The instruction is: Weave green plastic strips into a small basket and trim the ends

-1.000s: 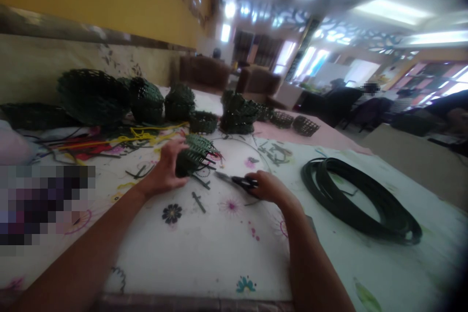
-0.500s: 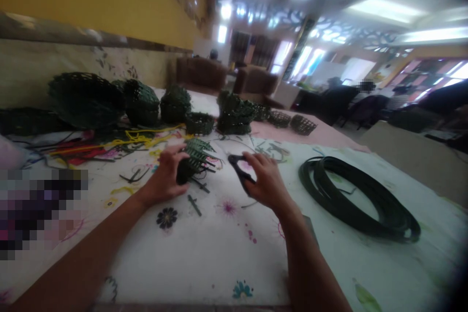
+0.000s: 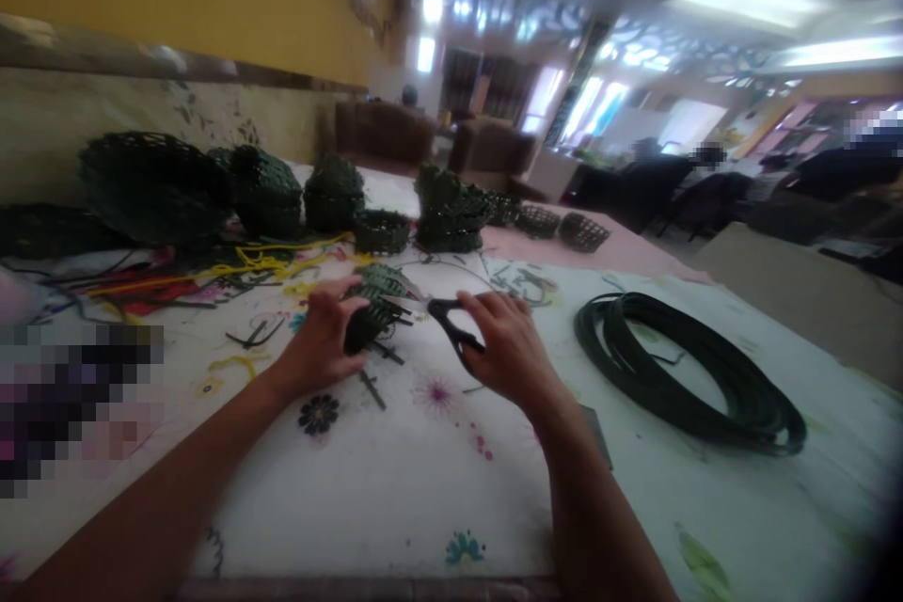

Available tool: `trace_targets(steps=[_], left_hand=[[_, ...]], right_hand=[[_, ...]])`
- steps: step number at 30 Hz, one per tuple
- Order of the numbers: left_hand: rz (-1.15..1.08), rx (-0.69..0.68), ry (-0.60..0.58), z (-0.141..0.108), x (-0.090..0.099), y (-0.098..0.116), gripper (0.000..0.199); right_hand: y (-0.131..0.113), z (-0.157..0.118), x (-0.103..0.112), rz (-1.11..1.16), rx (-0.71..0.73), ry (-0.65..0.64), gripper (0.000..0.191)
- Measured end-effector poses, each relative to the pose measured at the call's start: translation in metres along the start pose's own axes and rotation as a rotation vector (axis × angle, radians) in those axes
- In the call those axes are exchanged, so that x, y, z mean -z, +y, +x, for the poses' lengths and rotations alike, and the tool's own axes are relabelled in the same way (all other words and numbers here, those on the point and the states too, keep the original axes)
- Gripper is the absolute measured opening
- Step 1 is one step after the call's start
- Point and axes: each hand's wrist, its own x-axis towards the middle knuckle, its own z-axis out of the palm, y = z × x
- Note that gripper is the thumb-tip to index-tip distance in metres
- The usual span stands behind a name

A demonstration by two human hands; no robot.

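Observation:
My left hand (image 3: 328, 329) is closed round the left side of a small dark green woven basket (image 3: 373, 306), which lies tilted with loose strip ends poking out to the right. My right hand (image 3: 504, 334) grips black-handled scissors (image 3: 446, 315). Their blades are apart and point left, at the strip ends on the basket's right side. Cut pieces of green strip (image 3: 372, 388) lie on the flowered tablecloth (image 3: 381, 508) just below the basket.
Several green woven baskets (image 3: 264, 193) stand along the back. A coil of dark strip (image 3: 691, 376) lies at the right. Yellow cords (image 3: 268, 259) and red material (image 3: 151, 293) are at the left, near a blurred-out shape. Chairs and people are in the background.
The scissors have moved left to the basket's strip ends, and their blades now show, parted. My left hand still holds the basket. The view has shifted slightly.

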Motion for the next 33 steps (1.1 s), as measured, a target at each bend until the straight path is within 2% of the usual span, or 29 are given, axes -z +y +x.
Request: trace_targets(steps=[10, 13, 17, 21, 24, 30, 33], left_hand=[[0.033, -0.003, -0.038, 0.001, -0.005, 0.006, 0.073], [0.023, 0.016, -0.027, -0.001, -0.006, 0.003, 0.076], [0.021, 0.042, -0.016, -0.004, -0.007, -0.006, 0.078], [0.023, 0.053, -0.009, -0.006, -0.008, -0.011, 0.079], [0.019, 0.062, -0.002, -0.005, -0.008, -0.009, 0.083], [0.047, 0.043, -0.039, -0.004, -0.012, 0.002, 0.080], [0.061, 0.049, -0.080, -0.004, -0.014, 0.008, 0.079]], right_hand=[[-0.006, -0.003, 0.008, -0.059, -0.004, -0.022, 0.057], [-0.003, -0.001, -0.003, 0.011, -0.022, -0.026, 0.056], [-0.001, 0.003, -0.030, 0.116, -0.062, -0.024, 0.057], [-0.005, 0.005, -0.046, 0.107, -0.070, 0.032, 0.062], [-0.008, 0.004, -0.042, 0.023, -0.047, 0.064, 0.063], [-0.008, 0.000, -0.016, -0.087, -0.016, -0.006, 0.062], [-0.009, 0.000, -0.012, -0.116, -0.003, -0.019, 0.062]])
